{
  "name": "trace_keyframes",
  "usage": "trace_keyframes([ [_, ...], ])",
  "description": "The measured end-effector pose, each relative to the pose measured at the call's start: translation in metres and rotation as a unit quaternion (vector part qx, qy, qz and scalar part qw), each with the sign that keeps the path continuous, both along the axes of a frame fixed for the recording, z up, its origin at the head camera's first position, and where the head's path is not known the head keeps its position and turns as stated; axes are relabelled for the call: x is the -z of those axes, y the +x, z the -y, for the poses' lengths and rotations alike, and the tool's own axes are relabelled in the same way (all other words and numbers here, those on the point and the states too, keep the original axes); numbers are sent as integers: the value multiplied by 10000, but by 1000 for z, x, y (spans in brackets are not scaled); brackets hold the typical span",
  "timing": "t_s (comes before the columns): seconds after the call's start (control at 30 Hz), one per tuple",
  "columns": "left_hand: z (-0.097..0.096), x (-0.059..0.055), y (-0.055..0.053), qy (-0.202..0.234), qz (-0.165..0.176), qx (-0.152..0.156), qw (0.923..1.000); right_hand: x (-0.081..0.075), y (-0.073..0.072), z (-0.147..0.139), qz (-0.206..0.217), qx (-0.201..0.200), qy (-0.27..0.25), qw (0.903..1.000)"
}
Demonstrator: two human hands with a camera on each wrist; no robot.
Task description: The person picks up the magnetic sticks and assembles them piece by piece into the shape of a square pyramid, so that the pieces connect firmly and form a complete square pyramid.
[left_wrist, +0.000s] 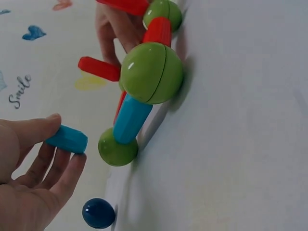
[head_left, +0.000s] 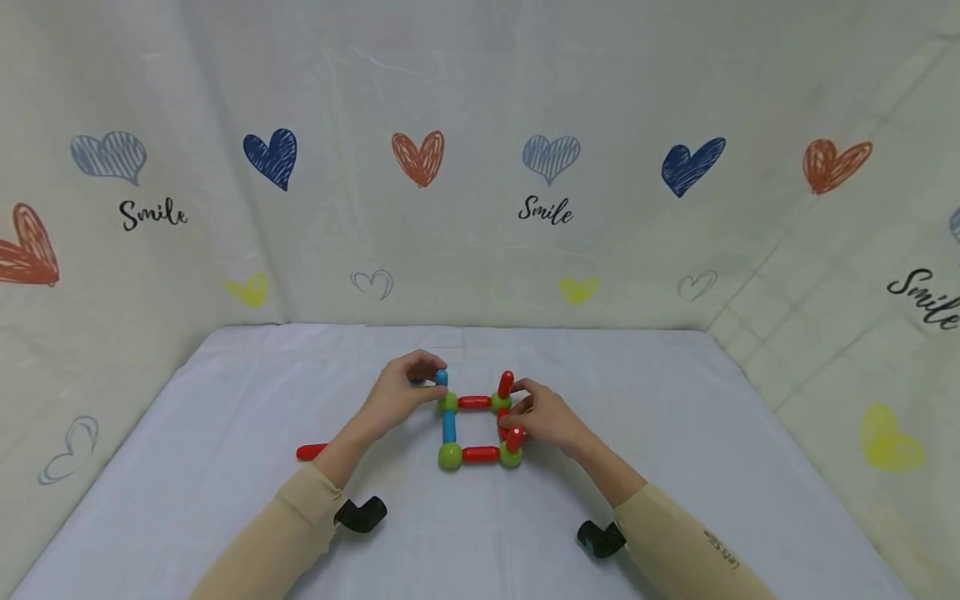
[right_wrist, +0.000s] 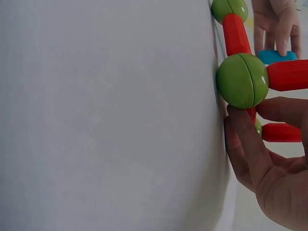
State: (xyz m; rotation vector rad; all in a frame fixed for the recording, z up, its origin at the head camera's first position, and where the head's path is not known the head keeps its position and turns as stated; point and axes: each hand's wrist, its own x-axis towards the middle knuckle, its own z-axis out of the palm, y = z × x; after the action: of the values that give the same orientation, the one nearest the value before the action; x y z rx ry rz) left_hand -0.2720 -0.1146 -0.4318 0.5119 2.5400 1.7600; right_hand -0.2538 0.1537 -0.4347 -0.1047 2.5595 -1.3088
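A square of magnetic rods and balls lies on the white table: green balls [head_left: 450, 456] at the corners, red rods [head_left: 480, 454] on the front, back and right, and a blue rod [head_left: 449, 426] on the left. Two further red rods [head_left: 506, 383] stand up from the right-hand balls. My left hand [head_left: 401, 390] pinches another blue rod [left_wrist: 70, 139] between thumb and fingers, just above the far-left green ball [left_wrist: 118, 147], with a small gap between. My right hand [head_left: 551, 417] grips the square's right side at its red rod, fingertips close to the front-right ball [right_wrist: 242, 81].
A dark blue ball [left_wrist: 98, 213] rests behind my left hand, mostly hidden in the head view. One loose red rod [head_left: 311, 452] lies left of my left forearm, partly covered by it. A cloth wall [head_left: 465, 242] with printed hearts rises behind the table.
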Motion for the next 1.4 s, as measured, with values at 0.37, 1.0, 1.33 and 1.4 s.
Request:
trace_keyframes([
  [0.37, -8, 4, -6, 85, 43, 3, 10000, 1, 1, 1, 6, -21, -80, 10000],
  [1.0, 0, 5, -6, 87, 104, 170, 9998, 0, -4, -4, -154, -202, 58, 9997],
  [1.33, 18, 2, 5, -227, 157, 136, 9995, 0, -2, -8, -175, -191, 78, 9996],
  [1.4, 22, 1, 8, -303, 210, 204, 9991, -2, -1, -9, -148, -205, 61, 9997],
])
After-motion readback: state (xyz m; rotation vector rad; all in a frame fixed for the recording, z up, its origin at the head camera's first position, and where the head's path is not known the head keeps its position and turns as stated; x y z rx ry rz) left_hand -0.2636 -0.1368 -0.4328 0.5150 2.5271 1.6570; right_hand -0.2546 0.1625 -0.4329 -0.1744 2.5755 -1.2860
